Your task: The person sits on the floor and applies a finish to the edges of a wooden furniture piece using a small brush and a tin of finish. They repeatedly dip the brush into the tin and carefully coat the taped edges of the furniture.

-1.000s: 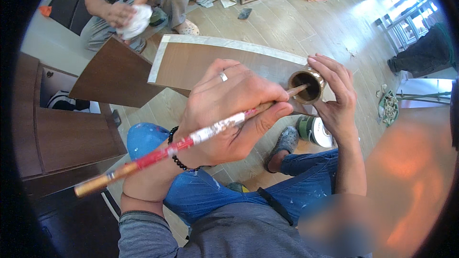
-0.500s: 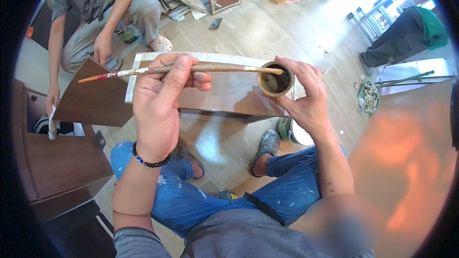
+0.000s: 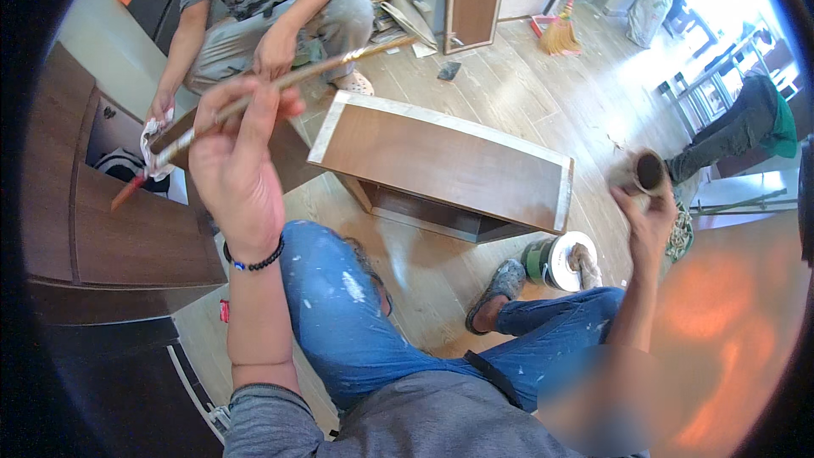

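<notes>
My left hand [image 3: 242, 153] is closed around a long, thin paintbrush [image 3: 363, 53]. The brush slants up to the right, its red-and-orange end pointing down left, and blurs slightly with motion. Off to the right, my right hand [image 3: 649, 216] grips a small, dark-mouthed cup [image 3: 629, 174], tilted and apart from the brush. Between my hands, beyond my knees, lies a brown wooden cabinet piece [image 3: 441, 157] with whitish strips along its edges and an open hollow on its near side.
Beside my right foot stands a paint can [image 3: 536, 263] with a brownish lump on its white top. A person [image 3: 246, 0] squats at the far left, holding a white cloth [image 3: 155, 140]. A brown cabinet [image 3: 136, 237] is left; a broom [image 3: 561, 36] stands at the back.
The brush has come out of the cup, and its right end has swung upward. My right hand has carried the cup to the right. The view has shifted, showing more of the paint can.
</notes>
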Demonstrator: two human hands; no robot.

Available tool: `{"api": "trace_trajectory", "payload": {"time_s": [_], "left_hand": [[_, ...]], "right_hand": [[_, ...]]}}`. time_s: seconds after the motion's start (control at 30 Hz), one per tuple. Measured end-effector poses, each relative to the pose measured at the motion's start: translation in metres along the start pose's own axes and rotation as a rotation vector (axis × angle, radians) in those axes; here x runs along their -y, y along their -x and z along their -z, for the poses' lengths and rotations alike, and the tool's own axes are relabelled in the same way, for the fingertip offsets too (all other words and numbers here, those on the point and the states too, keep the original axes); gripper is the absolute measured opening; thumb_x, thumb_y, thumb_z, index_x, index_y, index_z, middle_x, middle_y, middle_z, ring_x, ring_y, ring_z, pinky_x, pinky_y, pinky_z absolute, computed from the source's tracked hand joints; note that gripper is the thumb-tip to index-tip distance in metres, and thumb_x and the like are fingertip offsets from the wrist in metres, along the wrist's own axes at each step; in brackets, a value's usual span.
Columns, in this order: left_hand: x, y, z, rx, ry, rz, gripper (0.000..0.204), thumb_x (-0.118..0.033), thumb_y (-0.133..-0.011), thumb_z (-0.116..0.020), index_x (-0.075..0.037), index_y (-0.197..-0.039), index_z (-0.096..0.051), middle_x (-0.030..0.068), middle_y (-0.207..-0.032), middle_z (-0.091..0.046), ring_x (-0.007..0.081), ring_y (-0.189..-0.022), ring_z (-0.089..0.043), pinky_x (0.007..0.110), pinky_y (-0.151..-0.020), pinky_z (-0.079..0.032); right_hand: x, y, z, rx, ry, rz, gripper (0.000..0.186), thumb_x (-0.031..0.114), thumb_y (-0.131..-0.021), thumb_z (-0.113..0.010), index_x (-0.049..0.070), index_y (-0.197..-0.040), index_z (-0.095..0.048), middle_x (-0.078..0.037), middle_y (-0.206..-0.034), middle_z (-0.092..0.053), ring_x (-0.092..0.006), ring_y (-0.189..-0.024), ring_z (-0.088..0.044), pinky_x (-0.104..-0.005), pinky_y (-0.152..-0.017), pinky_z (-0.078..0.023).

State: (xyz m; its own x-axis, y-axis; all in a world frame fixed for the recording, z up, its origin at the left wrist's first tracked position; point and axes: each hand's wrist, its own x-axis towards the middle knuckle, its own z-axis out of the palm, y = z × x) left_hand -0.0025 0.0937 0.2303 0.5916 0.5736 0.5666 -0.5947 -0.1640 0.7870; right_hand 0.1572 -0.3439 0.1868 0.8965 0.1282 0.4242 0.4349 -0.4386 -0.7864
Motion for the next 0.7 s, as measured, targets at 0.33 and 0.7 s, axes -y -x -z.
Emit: {"api": "trace_trajectory", "payload": {"time_s": [0.33,0.7], "left_hand": [[0.069,0.046,0.11,-0.255,-0.372,0.221,0.016,-0.008,-0.101,-0.065,0.002,-0.113,-0.066,0.0106,-0.104,-0.072,0.0145,-0.094,-0.069,0.028,-0.089,-0.056],[0.125,0.004,0.099,-0.049,-0.535,0.178,0.018,-0.013,-0.1,-0.067,0.002,-0.111,-0.068,0.0061,-0.101,-0.073,0.0102,-0.095,-0.067,0.024,-0.085,-0.051]], "right_hand": [[-0.054,0.139,0.101,-0.385,0.055,-0.271,0.043,0.012,-0.094,-0.072,-0.001,-0.133,-0.058,-0.01,-0.125,-0.064,-0.0201,-0.116,-0.059,-0.0375,-0.104,-0.044],[-0.063,0.162,0.084,-0.532,0.107,-0.312,0.036,0.015,-0.098,-0.071,-0.002,-0.128,-0.06,-0.009,-0.119,-0.065,-0.0183,-0.109,-0.061,-0.0343,-0.096,-0.049]]}}
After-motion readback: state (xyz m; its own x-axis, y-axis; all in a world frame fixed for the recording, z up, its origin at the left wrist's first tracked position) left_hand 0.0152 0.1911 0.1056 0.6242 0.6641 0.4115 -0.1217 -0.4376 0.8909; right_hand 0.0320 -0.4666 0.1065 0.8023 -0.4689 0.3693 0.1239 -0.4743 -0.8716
